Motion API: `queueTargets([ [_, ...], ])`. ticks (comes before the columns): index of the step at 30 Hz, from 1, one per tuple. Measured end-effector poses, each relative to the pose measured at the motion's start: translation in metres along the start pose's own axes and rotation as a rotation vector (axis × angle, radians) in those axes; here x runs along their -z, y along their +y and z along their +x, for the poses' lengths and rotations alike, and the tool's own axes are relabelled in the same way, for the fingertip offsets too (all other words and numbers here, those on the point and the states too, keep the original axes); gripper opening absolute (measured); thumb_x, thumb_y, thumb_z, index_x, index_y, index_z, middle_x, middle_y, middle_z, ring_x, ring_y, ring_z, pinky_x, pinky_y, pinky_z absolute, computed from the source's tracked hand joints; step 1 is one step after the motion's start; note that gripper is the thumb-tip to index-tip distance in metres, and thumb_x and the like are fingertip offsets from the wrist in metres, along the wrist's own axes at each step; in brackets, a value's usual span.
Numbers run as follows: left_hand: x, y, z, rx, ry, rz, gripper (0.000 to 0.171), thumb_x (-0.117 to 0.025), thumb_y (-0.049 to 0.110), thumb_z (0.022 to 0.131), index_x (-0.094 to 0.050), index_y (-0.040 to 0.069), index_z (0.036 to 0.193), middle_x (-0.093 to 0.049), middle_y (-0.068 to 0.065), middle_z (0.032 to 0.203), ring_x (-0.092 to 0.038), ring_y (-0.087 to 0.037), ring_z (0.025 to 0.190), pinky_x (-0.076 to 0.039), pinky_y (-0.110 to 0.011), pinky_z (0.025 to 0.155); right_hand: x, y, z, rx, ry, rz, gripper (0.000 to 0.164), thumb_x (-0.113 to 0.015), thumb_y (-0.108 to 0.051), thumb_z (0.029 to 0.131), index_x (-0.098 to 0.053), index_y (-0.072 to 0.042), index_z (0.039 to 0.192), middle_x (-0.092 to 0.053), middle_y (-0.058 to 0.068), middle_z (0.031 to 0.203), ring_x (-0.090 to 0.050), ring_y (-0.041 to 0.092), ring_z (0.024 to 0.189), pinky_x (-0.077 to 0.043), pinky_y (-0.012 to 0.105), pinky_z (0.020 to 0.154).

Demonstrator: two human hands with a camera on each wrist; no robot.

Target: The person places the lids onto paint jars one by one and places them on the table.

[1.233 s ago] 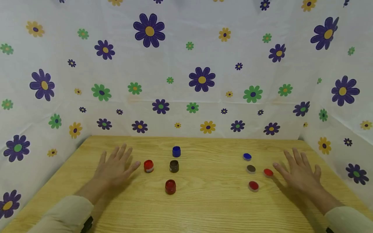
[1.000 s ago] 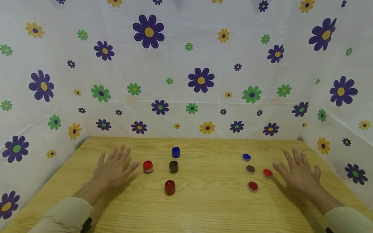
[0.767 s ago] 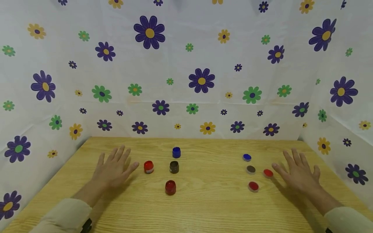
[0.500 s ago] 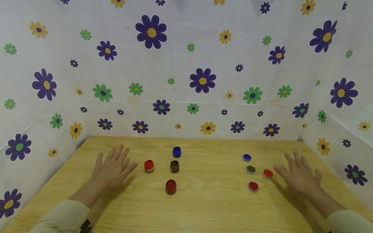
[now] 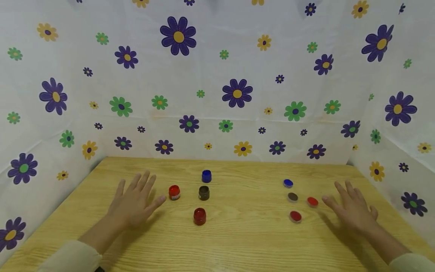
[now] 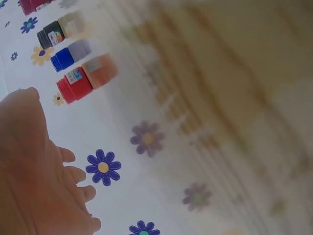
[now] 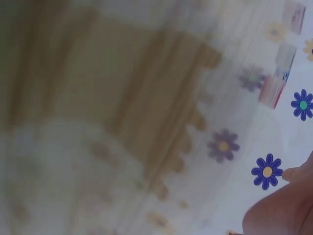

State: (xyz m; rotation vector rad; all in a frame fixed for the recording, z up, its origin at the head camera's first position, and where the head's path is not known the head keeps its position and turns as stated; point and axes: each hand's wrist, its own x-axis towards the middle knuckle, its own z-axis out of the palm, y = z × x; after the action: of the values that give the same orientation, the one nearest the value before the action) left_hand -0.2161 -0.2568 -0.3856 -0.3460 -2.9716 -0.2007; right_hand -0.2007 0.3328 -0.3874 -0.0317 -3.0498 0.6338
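My left hand (image 5: pixel 134 204), fingers spread and holding nothing, is over the table's left side, thumb pointing toward a bright red paint jar (image 5: pixel 174 192). Right of that jar, a blue paint jar (image 5: pixel 206 176), a dark brown one (image 5: pixel 204 193) and a deep red one (image 5: pixel 199 216) form a rough column. All stand upright without lids. In the left wrist view the red jar (image 6: pixel 74 84) lies beyond my thumb. My right hand (image 5: pixel 353 207) is also spread and holds nothing. Its thumb points to a bright red lid (image 5: pixel 312 202); blue (image 5: pixel 288 183), brown (image 5: pixel 292 197) and deep red lids (image 5: pixel 295 216) lie left of it.
The wood-grain table (image 5: pixel 244 241) meets a white flowered cloth (image 5: pixel 204 75) that rises at the back and both sides. A wide stretch of tabletop separates the jars from the lids. Table reflections blur much of both wrist views.
My left hand has shifted slightly right and nearer the red jar. My right hand has drifted a little to the right and toward me. Jars and lids have stayed put.
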Motion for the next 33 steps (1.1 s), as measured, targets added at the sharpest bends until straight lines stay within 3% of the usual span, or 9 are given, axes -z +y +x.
queueTargets([
  [12, -0.001, 0.022, -0.010, -0.019, 0.044, -0.070, 0.083, -0.041, 0.064, 0.098, -0.033, 0.003, 0.154, -0.026, -0.022, 0.161, -0.022, -0.046, 0.148, -0.008, -0.072, 0.112, -0.017, -0.025, -0.003, 0.112, 0.096, -0.099, 0.085, -0.046, -0.064, 0.096, -0.026, -0.008, 0.156, -0.008, 0.025, 0.164, -0.014, 0.059, 0.141, -0.014, 0.083, 0.094],
  [25, 0.000, 0.044, -0.012, -0.038, 0.013, -0.108, 0.082, -0.041, 0.064, 0.098, -0.033, 0.004, 0.154, -0.026, -0.020, 0.162, -0.023, -0.045, 0.148, -0.007, -0.071, 0.114, -0.024, -0.040, -0.009, 0.100, 0.050, -0.015, 0.079, -0.048, -0.060, 0.096, -0.030, -0.009, 0.154, -0.013, 0.027, 0.162, -0.021, 0.062, 0.134, -0.022, 0.079, 0.087],
  [33, 0.001, 0.060, -0.011, -0.083, 0.038, -0.103, 0.082, -0.042, 0.065, 0.097, -0.036, 0.005, 0.154, -0.030, -0.018, 0.161, -0.027, -0.043, 0.147, -0.009, -0.071, 0.113, -0.030, -0.053, -0.010, 0.112, 0.041, 0.000, 0.081, -0.054, -0.061, 0.093, -0.035, -0.010, 0.152, -0.017, 0.026, 0.161, -0.022, 0.061, 0.132, -0.020, 0.078, 0.087],
])
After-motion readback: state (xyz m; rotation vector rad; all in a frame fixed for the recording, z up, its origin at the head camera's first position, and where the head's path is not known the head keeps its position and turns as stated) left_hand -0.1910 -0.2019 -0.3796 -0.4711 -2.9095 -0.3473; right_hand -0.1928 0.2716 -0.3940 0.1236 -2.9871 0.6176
